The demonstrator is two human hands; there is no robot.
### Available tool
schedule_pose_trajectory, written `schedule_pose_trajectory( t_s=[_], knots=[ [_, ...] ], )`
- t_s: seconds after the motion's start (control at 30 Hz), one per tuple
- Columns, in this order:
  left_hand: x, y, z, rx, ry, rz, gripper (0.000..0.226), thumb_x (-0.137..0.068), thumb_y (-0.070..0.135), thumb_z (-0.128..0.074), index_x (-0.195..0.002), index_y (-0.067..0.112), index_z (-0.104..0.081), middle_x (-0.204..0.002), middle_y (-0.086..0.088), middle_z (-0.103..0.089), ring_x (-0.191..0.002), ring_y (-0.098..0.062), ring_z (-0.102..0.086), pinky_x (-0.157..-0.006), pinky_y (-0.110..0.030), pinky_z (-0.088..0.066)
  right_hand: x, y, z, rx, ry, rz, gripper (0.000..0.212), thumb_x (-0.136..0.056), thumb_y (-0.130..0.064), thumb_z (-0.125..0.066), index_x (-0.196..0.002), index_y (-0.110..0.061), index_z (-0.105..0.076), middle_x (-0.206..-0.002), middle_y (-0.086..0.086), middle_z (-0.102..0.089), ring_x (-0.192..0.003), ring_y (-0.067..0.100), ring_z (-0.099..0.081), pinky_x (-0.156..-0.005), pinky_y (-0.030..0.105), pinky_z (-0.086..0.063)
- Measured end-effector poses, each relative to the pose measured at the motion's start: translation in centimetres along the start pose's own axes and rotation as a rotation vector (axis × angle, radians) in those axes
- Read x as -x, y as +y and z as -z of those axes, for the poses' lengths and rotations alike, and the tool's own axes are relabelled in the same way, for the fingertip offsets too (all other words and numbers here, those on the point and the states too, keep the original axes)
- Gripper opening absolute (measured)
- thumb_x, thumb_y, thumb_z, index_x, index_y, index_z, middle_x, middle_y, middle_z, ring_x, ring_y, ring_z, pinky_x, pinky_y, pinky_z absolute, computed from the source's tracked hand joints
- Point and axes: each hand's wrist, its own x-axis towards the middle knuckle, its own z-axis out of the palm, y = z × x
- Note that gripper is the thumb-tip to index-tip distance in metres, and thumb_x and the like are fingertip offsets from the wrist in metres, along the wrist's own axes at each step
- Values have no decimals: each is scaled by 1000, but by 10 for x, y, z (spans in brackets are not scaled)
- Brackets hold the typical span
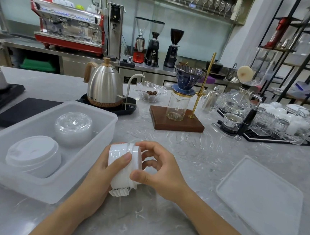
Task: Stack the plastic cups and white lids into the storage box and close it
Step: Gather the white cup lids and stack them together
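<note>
A stack of white lids [121, 170] lies on its side just above the grey counter, to the right of the translucent storage box [82, 171]. My left hand [100, 174] grips the stack from the left, thumb across its top. My right hand [157, 166] pinches its right end with thumb and fingers. Inside the box stand a stack of white lids [33, 153] at the near end and a stack of clear dome lids [72, 127] behind it. The box's flat lid [261, 199] lies on the counter at the right.
Behind the box sit a black mat [21, 111] and a steel gooseneck kettle [104, 86] on its base. A pour-over stand on a wooden board [176, 121], a glass dish of beans [150, 92] and glassware [273, 124] fill the far right.
</note>
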Motion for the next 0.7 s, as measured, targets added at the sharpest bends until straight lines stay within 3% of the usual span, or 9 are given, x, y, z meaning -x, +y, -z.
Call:
schedule_pose_trajectory(
  t_s=[0.13,0.4,0.6,0.7],
  knots=[
    [2,3,-3,-7,20,-8,94,-53,68,-87,-127,16,-62,-108,-21,-71,-86,-29,-71,-57,-30,-57,0,0,-1,-1,-5,5,65,-62,-41,-85,-121,-26,-62,-115,-1,-65,-101,19,-65,-84,39,-60],
    [3,3,-5,-19,32,-23,97,-45,72,-89,-125,21,-63,-105,-19,-72,-80,-27,-72,-52,-28,-56,-2,4,-1,-30,-26,-36,79,-59,-63,-82,-125,-24,-62,-119,3,-63,-101,25,-65,-86,43,-60],
    [3,3,-3,-38,6,-16,80,-65,60,-81,-128,15,-61,-100,-30,-68,-72,-27,-70,-48,-24,-52,-2,4,0,-23,-38,-43,79,-60,-61,-83,-126,-25,-61,-119,2,-62,-100,23,-66,-85,44,-60],
    [2,2,-2,-30,-12,-12,75,-71,54,-73,-128,8,-58,-93,-31,-65,-59,-19,-67,-42,-19,-48,-2,4,0,-14,-35,-29,72,-63,-46,-87,-126,-24,-61,-118,2,-63,-101,25,-65,-86,44,-60]
  ],
)
